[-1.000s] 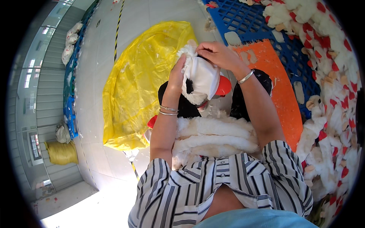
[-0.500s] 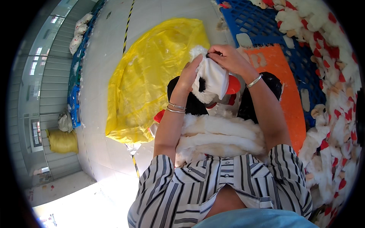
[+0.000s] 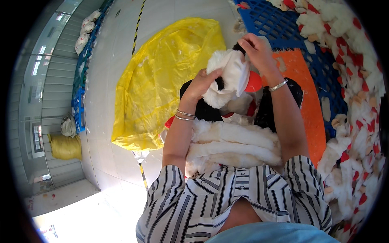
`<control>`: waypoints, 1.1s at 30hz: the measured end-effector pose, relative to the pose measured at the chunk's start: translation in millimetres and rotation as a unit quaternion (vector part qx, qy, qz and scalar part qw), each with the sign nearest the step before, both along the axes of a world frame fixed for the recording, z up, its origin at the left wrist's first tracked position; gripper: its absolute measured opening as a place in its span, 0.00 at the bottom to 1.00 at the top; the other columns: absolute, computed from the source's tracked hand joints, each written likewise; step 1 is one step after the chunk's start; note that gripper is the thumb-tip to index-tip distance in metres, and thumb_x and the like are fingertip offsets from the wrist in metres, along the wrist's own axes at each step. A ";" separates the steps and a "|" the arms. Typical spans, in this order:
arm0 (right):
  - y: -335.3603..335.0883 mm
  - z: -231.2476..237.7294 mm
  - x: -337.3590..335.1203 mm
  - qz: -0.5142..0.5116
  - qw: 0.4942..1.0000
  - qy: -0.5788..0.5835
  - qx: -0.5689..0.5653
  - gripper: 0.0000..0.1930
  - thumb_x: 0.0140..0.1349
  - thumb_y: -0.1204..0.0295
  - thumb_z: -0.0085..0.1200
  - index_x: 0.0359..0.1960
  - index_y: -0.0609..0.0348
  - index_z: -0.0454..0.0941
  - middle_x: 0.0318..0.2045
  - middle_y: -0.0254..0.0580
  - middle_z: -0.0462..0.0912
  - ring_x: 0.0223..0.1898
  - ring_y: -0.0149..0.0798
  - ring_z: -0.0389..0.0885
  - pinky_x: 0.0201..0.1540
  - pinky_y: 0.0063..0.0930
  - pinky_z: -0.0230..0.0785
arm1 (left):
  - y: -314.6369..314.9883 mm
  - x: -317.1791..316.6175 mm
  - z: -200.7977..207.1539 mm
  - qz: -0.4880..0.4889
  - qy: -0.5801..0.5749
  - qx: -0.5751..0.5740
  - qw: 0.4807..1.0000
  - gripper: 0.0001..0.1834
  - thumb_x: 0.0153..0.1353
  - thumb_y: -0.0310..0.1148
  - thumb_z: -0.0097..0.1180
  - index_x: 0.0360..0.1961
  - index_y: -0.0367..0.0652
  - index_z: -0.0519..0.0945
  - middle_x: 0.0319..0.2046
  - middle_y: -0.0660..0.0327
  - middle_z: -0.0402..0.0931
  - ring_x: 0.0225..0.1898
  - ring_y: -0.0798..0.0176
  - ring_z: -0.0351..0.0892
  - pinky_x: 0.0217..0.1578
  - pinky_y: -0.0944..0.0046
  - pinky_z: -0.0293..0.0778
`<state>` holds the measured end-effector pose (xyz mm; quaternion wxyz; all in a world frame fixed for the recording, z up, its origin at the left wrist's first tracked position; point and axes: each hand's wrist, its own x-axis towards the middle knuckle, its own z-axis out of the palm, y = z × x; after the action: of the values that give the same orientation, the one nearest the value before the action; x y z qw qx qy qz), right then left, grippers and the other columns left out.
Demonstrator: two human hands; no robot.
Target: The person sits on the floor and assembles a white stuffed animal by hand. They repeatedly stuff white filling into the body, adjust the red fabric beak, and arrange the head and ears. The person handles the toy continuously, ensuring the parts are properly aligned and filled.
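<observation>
Between my hands is a white plush piece, a limp fabric skin with furry white edges, black patches and a red rounded part at its right side. My left hand grips its left edge beside a black patch, thumb on top. At its upper right, my right hand pinches a small black furry tab. Long white and cream plush pieces lie across my lap. Below the held piece, more white and red plush shows partly between my dark-clad knees.
A large yellow plastic sheet spreads on the floor at left. To the right are an orange mat and a blue plastic pallet. A heap of white, red and tan plush pieces fills the far right. A yellow sack stands by the left wall.
My right hand has moved right and up, drawing the black tab outward. The plush piece has shifted slightly right, and my left hand now holds it lower, near the black patch.
</observation>
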<state>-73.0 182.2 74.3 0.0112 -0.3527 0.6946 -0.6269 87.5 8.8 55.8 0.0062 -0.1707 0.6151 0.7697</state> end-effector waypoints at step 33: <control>-0.8 4.3 -5.5 0.040 0.939 -0.238 0.245 0.23 0.68 0.52 0.50 0.29 0.63 0.78 0.24 0.41 0.77 0.27 0.32 0.73 0.30 0.26 0.64 | 3.5 -33.6 32.1 0.138 0.166 0.190 0.958 0.27 0.67 0.48 0.53 0.55 0.35 0.74 0.48 0.55 0.79 0.46 0.61 0.81 0.48 0.62 0.78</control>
<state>-78.5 181.4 78.6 0.2875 -0.2066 0.7893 -0.5016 54.0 12.3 87.9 -0.1700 -0.1197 0.4199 0.8834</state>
